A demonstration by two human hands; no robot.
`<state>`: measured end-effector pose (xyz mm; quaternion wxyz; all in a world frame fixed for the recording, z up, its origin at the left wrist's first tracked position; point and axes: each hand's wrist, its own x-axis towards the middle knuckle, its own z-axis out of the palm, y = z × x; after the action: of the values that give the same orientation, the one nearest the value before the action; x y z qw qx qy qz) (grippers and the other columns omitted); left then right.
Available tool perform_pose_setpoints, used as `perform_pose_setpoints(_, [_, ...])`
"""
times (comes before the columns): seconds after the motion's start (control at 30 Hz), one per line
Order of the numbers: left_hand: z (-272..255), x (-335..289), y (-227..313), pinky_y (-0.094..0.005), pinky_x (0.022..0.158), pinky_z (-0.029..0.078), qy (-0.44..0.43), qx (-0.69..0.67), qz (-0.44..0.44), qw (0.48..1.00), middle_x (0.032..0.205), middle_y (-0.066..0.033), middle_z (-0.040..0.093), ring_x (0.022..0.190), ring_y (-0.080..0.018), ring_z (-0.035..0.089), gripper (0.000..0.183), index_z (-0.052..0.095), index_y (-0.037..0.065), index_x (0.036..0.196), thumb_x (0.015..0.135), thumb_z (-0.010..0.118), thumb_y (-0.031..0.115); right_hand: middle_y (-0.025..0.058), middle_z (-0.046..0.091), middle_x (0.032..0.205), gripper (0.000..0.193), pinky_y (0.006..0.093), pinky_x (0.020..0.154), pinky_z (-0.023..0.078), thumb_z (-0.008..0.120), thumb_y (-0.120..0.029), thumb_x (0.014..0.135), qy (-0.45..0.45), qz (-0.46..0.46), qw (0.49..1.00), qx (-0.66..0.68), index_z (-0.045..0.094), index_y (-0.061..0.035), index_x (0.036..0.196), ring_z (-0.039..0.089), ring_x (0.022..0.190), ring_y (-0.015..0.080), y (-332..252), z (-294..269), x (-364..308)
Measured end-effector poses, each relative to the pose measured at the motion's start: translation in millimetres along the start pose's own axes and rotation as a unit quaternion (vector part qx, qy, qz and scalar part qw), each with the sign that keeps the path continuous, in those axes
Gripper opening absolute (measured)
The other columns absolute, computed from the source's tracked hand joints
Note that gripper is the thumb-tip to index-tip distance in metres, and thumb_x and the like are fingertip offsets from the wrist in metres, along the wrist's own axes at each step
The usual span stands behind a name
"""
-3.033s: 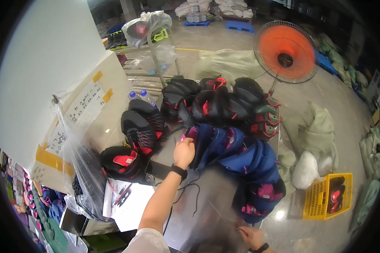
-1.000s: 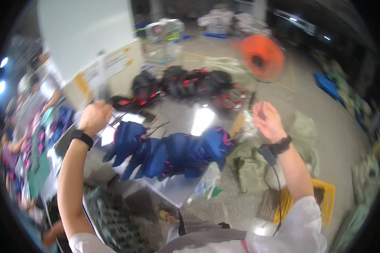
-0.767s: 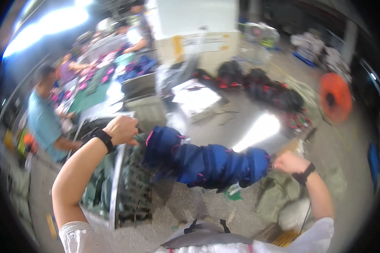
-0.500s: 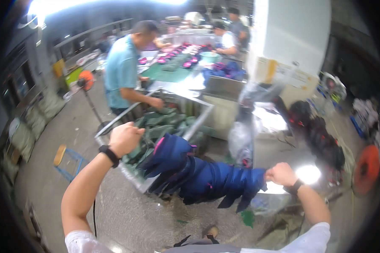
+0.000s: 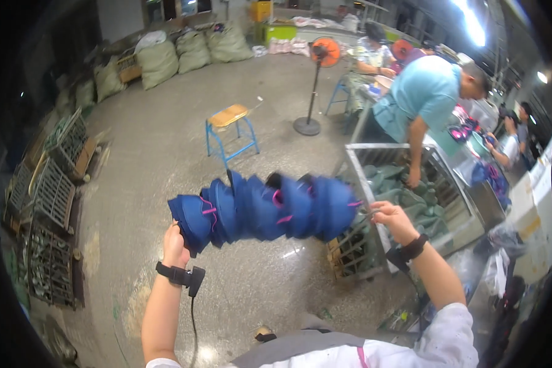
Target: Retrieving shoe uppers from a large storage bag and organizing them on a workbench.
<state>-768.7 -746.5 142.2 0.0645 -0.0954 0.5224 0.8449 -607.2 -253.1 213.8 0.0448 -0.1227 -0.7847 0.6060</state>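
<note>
A long row of blue shoe uppers with pink trim, nested one into another, hangs level in front of me between my two hands. My left hand is closed on the left end, its fingers partly behind the fabric. At the right end my right hand pinches what looks like a thin cord or rod coming out of the row; motion blur hides the exact grip. Below and beyond the right hand stands a metal-framed crate of grey-green shoe lasts.
A co-worker in a light blue shirt bends over the crate, one arm reaching in. Ahead stand a blue-legged stool and an orange fan. Wire racks line the left; stuffed sacks lie along the far wall. Others sit at a table.
I have turned left, away from the table and pillar, carrying the blue uppers along. The row now hangs over the floor left of the crate, and the co-worker bends lower into it.
</note>
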Motion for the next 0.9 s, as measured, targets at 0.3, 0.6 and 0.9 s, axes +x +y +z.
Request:
perform_pose_setpoints(0.3, [-31.2,183.2,-83.2,-0.0528,0.077,0.048,0.172,0.075,-0.375,0.908,0.084,-0.0061,0.059,0.079,-0.0206,0.059,0.032,0.053,0.006,0.104,0.095,0.024,0.016,0.0124,0.062,0.093,0.015,0.0253,0.071,0.045,0.052,-0.009,0.087,-0.212,0.159,0.911,0.315,0.058,0.0046,0.091,0.056,0.076,0.0143,135.9,160.0,257.3])
perform_pose_setpoints(0.6, [145.5,432.0,67.0,-0.0347,0.073,0.044,0.071,-0.089,0.07,0.991,0.066,0.004,0.043,0.059,-0.0101,0.04,0.022,0.045,0.015,0.075,0.095,0.038,0.019,0.0046,0.057,0.075,0.015,0.0273,0.069,0.042,0.046,-0.013,0.086,-0.033,-0.032,0.878,0.477,0.054,-0.0011,0.082,0.059,0.078,0.0226,-26.9,119.3,546.1])
perform_pose_setpoints(0.9, [250.6,657.3,79.3,-0.0358,0.087,0.044,-0.129,-0.313,0.03,0.94,0.109,-0.0066,0.058,0.096,-0.0186,0.055,0.028,0.052,0.005,0.11,0.091,0.039,0.022,0.007,0.059,0.111,0.047,0.0317,0.08,0.05,0.036,-0.046,0.092,-0.062,-0.017,0.793,0.606,0.054,-0.0078,0.113,0.059,0.096,0.0198,-23.2,134.1,776.1])
